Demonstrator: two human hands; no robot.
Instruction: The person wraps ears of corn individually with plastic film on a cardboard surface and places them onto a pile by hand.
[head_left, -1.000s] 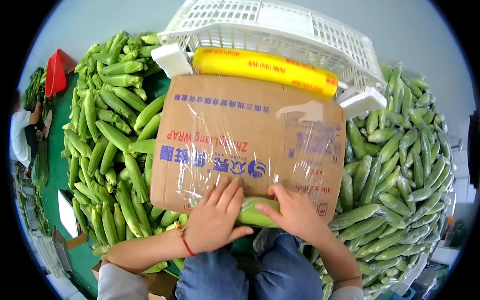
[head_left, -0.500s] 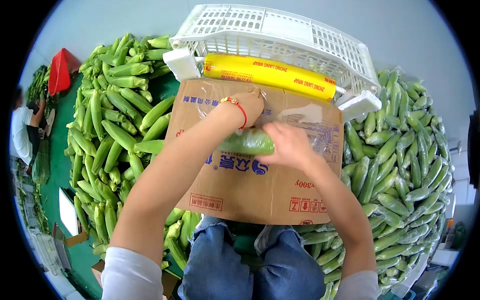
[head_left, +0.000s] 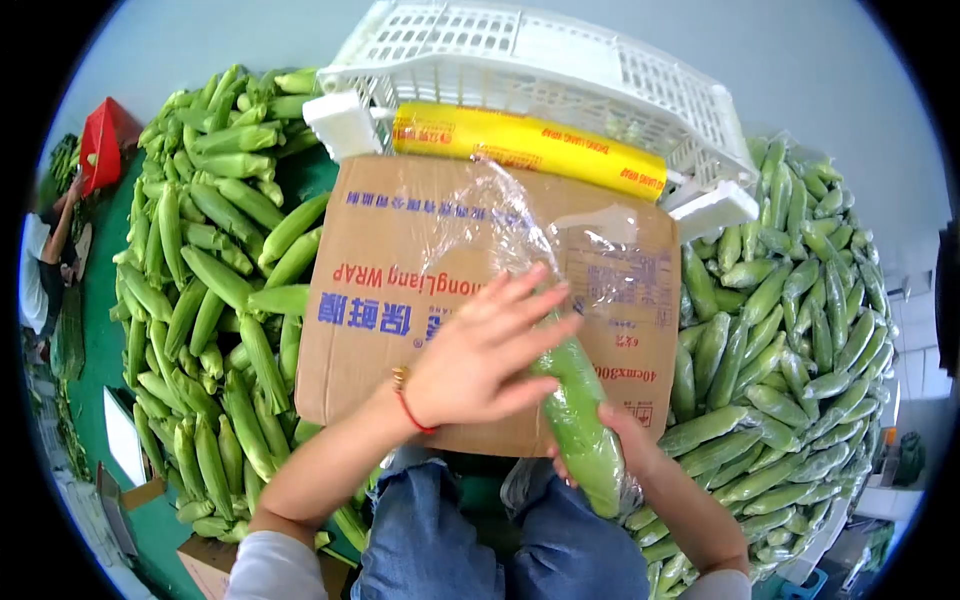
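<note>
Gripping the lower part of one long ear of corn in its green husk, sheathed in clear shiny film (head_left: 583, 430), your right hand (head_left: 628, 445) closes with the thumb over the near side and the fingers curled beneath. Your left hand (head_left: 492, 350), with a red cord bracelet (head_left: 412, 412) at the wrist, is spread flat, fingers fanned over the ear's upper end; whether the palm presses on it you cannot tell from this view.

The ear slants across the near edge of a brown cardboard box (head_left: 375, 225), its lower end overhanging your blue denim jeans (head_left: 425, 520), probably so the right hand can reach around it. A crumpled strip of transparent plastic film (head_left: 520, 215) runs from its upper end toward a yellow printed roll (head_left: 530, 145); the join there is unclear.

That roll lies between two white blocks (head_left: 342, 125) before a white slatted plastic crate (head_left: 560, 55), likely to let it turn freely. Loose green-husked ears (head_left: 205, 290) are heaped on your left and film-covered ears (head_left: 790, 330) on your right, seemingly to keep bare and covered apart.
</note>
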